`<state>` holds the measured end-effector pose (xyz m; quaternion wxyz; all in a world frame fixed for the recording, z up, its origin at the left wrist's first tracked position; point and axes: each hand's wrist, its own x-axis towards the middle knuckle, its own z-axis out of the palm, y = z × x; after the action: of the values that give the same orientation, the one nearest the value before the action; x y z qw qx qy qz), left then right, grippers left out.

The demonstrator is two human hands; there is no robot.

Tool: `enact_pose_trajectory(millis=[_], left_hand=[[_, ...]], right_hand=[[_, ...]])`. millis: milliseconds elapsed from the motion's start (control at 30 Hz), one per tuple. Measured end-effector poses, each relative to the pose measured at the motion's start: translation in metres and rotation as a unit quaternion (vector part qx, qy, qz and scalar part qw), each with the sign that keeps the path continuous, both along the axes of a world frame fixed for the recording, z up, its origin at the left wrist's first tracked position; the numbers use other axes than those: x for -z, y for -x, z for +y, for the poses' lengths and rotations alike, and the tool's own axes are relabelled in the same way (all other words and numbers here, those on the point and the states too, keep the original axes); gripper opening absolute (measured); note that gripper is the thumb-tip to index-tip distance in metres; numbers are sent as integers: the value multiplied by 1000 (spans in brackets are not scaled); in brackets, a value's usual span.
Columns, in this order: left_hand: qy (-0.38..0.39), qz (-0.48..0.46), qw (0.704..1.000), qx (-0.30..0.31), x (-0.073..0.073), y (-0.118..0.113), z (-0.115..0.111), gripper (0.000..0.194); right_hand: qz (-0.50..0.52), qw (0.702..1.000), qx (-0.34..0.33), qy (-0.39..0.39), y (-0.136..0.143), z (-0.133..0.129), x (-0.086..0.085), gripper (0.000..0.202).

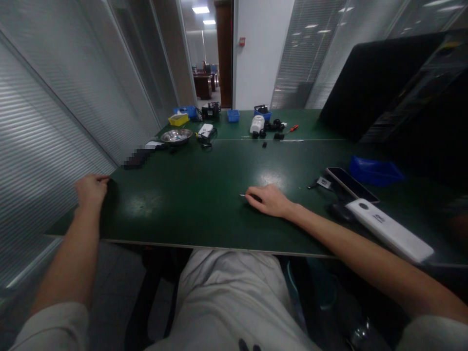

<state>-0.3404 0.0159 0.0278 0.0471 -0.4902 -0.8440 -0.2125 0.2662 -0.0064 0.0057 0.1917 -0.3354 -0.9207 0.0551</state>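
My right hand [268,200] rests low over the middle of the green tabletop [197,195]. Its thumb and forefinger are pinched together on a small thin silvery piece [242,195], whose tip pokes out to the left; its kind is too small to make out. Far to the left, at the table's side edge, my left hand [90,189] is closed, with thumb and finger pressed together. A small dark spot shows at those fingertips, but I cannot tell what it is.
At right lie a phone [351,184], a long white device [389,229], a blue tray [375,170] and a tagged cable [323,183]. Toward the back stand a metal bowl [176,137], a yellow bin [178,120], a blue basket [233,116], black parts [274,125] and a red-handled screwdriver [294,128].
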Motion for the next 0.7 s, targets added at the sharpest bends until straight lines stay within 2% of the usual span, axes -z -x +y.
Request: enact_pose_trajectory(millis=[100,400,700], left_hand=[[-10,38,999,-21,2,2,0,24],[-34,15,999,-10,14,18,8,25],[-91,-115,986,-78,19,25,13,29]], right_hand=[[-2,1000,1,-2,0,0,0,31],[-3,1000,-4,-2,0,1,1,32],[-9,1000,-2,-2,0,0,-1,31]])
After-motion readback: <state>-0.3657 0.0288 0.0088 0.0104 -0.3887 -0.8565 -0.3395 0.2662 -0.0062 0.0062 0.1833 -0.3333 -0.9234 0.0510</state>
